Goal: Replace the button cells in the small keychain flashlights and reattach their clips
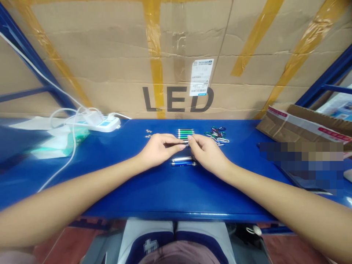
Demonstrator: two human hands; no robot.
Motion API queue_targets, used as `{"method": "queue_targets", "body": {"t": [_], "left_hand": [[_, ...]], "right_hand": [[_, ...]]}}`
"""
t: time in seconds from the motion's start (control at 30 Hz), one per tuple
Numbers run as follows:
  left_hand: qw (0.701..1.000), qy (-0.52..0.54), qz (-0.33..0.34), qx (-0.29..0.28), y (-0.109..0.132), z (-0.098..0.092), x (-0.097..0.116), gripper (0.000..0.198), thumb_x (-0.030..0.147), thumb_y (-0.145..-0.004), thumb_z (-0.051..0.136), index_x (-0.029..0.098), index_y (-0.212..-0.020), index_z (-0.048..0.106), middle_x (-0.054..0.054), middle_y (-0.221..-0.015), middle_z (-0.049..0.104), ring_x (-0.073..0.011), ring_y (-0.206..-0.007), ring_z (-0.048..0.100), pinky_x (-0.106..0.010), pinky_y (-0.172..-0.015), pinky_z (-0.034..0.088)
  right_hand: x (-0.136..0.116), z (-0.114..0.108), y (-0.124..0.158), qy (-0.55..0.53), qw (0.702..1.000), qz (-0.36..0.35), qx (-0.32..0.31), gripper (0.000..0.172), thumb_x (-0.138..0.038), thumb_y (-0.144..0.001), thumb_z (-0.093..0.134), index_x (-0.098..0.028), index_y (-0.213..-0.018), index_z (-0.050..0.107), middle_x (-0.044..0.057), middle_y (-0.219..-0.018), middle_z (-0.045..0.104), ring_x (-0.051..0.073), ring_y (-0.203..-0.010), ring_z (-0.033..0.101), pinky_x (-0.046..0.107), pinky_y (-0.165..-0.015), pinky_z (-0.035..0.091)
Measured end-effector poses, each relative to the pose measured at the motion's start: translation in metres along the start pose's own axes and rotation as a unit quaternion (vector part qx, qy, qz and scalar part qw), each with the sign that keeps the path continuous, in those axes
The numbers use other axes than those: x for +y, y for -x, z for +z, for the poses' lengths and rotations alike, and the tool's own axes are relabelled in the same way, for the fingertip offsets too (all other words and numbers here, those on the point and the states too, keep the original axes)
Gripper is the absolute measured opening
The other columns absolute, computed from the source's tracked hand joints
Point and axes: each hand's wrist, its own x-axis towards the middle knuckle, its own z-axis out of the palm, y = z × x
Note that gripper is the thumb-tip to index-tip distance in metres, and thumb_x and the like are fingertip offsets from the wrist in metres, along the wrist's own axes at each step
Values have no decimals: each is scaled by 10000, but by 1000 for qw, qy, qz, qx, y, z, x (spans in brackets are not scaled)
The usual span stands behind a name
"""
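Observation:
My left hand (162,148) and my right hand (207,152) meet over the middle of the blue table. Between their fingertips they pinch a small slim silver-and-dark tube (186,143), mostly covered by the fingers. Just below the hands lie a silver tube (178,159) and a blue tube (182,164), side by side, like small penlights. Behind the fingers is a row of several green and blue metal tubes (186,131). A pile of carabiner clips (217,132) in mixed colours sits beyond my right hand. Several tiny coppery pieces (148,133) lie past my left hand.
A white power strip (106,124) with plugs and a looping cable (73,143) occupies the table's left side, near a green-and-white packet (59,141). An open cardboard box (308,123) stands on the right. A large taped carton (118,66) marked LED rises behind the blue table (176,198).

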Motion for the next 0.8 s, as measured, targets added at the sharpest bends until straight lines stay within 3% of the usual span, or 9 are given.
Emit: {"method": "queue_targets", "body": {"t": [0.1, 0.2, 0.33, 0.43, 0.53, 0.8], "left_hand": [[989, 93, -105, -45, -2, -3, -1, 271, 400, -828, 735, 138, -812, 800, -70, -745, 743, -155, -636, 641, -301, -660, 537], [956, 209, -187, -87, -3, -5, -2, 300, 406, -823, 742, 117, -753, 780, -59, -644, 691, -120, -569, 578, -271, -595, 485], [897, 347, -226, -152, -5, -7, -1, 294, 374, -832, 737, 97, -736, 761, -52, -615, 632, -89, -542, 525, -235, -525, 410], [871, 392, -241, -171, -5, -8, 1, 247, 330, -826, 746, 89, -775, 765, -45, -607, 608, -77, -525, 499, -213, -481, 367], [858, 416, -253, -163, -6, -11, 0, 189, 278, -828, 736, 91, -820, 767, -41, -623, 602, -67, -520, 480, -198, -470, 370], [865, 426, -260, -51, -16, -26, -18, 162, 269, -920, 650, 136, -939, 740, -42, -779, 664, -59, -582, 553, -170, -533, 476]], "right_hand": [[-2, 2, 1, 43, 997, -51, 25, 373, -358, -1007, 392, -224, -660, 365, -14, -617, 470, 138, -590, 425, 273, -609, 346], [-2, -1, 0, 85, 988, -124, 32, 342, -316, -1009, 385, -230, -682, 338, -1, -648, 480, 143, -612, 440, 275, -641, 370], [-4, -10, -3, 119, 970, -210, 19, 319, -304, -1018, 363, -234, -707, 354, 23, -694, 497, 163, -672, 473, 287, -674, 394], [-7, -14, -2, 127, 965, -230, 16, 321, -316, -1025, 346, -237, -714, 352, 27, -704, 493, 167, -676, 477, 292, -672, 396], [-9, -16, -2, 126, 971, -200, 31, 336, -354, -1034, 328, -236, -720, 349, 20, -689, 477, 162, -653, 465, 293, -656, 390], [-5, -28, -5, 100, 984, -130, 74, 423, -471, -1037, 342, -227, -691, 338, -8, -643, 427, 141, -599, 415, 290, -621, 358]]}}
